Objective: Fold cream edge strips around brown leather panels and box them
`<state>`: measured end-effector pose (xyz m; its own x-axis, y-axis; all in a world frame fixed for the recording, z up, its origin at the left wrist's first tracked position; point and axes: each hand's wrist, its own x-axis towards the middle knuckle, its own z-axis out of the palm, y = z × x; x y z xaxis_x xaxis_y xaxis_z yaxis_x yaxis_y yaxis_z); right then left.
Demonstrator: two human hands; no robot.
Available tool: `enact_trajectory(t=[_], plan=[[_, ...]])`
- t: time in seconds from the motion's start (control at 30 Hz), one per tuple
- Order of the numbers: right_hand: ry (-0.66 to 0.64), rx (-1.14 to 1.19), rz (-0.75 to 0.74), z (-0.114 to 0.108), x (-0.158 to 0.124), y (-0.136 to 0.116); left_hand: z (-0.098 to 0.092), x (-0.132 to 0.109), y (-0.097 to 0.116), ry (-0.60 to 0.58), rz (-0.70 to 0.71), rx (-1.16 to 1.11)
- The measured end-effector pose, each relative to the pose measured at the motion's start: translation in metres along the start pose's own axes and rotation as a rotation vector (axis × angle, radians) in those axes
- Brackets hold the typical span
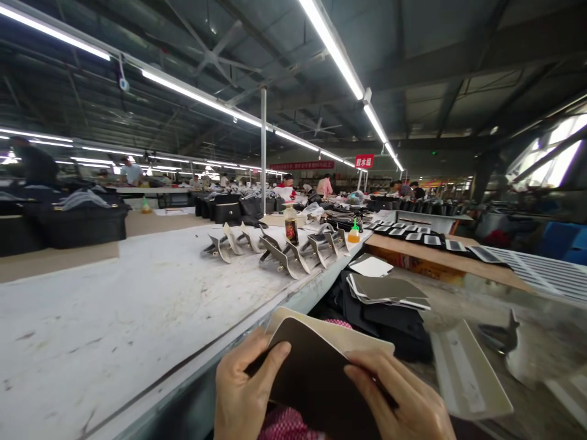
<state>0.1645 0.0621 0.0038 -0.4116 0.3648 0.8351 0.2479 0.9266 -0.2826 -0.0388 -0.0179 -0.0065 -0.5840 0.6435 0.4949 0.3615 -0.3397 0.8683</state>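
Observation:
Between my two hands is a dark brown-grey sheet panel (316, 373), bent into a curve, with a cream sheet (321, 330) showing behind its upper edge. My left hand (250, 379) pinches the left corner, thumb on the dark face and fingers behind. On the right side, my right hand (394, 391) grips the edge between thumb and fingers. Whether the dark and cream layers are joined cannot be seen. Right of my right hand lies a cream panel (468, 366) with a pale strip along it. Beyond my hands, a stack of grey and white panels (389, 288) rests on black material (385, 324).
Curved grey flap pieces (284, 256) stand on the white worktable (114, 330), near a dark-labelled jar (291, 225) and a green-tipped glue bottle (353, 232). Black bags (82, 220) stand at left. Black pieces with pale panels (431, 240) line a brown board at right.

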Motion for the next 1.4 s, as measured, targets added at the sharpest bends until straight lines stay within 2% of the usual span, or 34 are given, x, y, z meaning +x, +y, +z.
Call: enact_trajectory(t=[0.27, 0.4, 0.6, 0.87, 1.13, 1.2, 1.33, 1.4], plan=[[0.021, -0.01, 0.149, -0.001, 0.002, -0.004, -0.002, -0.009, 0.005, 0.076, -0.018, -0.046], [-0.001, 0.063, 0.142, -0.004, 0.004, 0.0, -0.004, -0.013, 0.009, 0.012, 0.034, -0.071], [-0.048, 0.175, 0.192, -0.006, 0.006, 0.003, -0.006, -0.015, 0.011, 0.008, 0.099, -0.074], [-0.127, 0.266, 0.335, -0.007, 0.006, 0.005, -0.005, -0.016, 0.015, 0.003, 0.119, -0.068], [-0.082, 0.367, 0.529, -0.002, 0.005, 0.003, -0.003, -0.017, 0.013, 0.017, 0.146, -0.051], [-0.068, 0.364, 0.531, -0.002, 0.004, 0.004, -0.004, -0.015, 0.011, -0.024, 0.101, -0.065], [-0.019, 0.295, 0.485, -0.003, 0.001, 0.007, -0.008, -0.005, 0.013, -0.272, -0.023, -0.201], [0.015, 0.255, 0.434, -0.002, -0.001, 0.009, -0.011, -0.001, 0.015, -0.312, -0.071, -0.237]])
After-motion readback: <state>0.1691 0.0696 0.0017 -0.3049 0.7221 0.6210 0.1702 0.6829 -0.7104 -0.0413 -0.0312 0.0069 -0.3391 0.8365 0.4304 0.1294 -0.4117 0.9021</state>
